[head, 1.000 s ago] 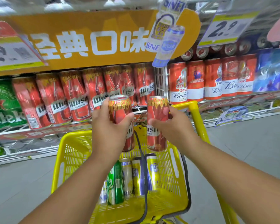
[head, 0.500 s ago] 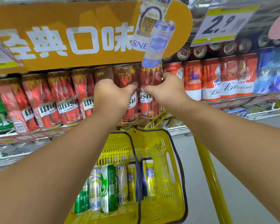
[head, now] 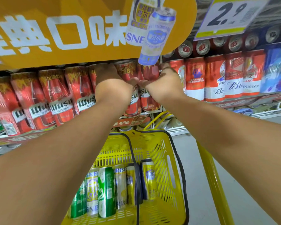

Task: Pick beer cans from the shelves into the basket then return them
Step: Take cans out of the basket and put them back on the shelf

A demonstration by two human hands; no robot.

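Both my arms reach up to the shelf of red beer cans. My left hand (head: 111, 86) is wrapped around one red can (head: 131, 103), and my right hand (head: 165, 83) holds a second red can (head: 148, 101) beside it. Both cans stand upright at the right end of the red row (head: 58, 98), at the shelf front. Below my arms sits the yellow basket (head: 162, 153) with black handles. Several cans lie in it, green (head: 106, 190), white and yellow (head: 149, 177).
A big orange sign (head: 63, 33) with a hanging cardboard can (head: 156, 38) overhangs the shelf. Red and white Budweiser cans (head: 216, 78) fill the shelf to the right, under a 2.9 price card (head: 230, 15). Grey floor (head: 250, 200) lies right of the yellow cart frame (head: 216, 184).
My hands lifted the two red cans from above the basket up into the red row on the shelf. The view moved closer to the shelf.
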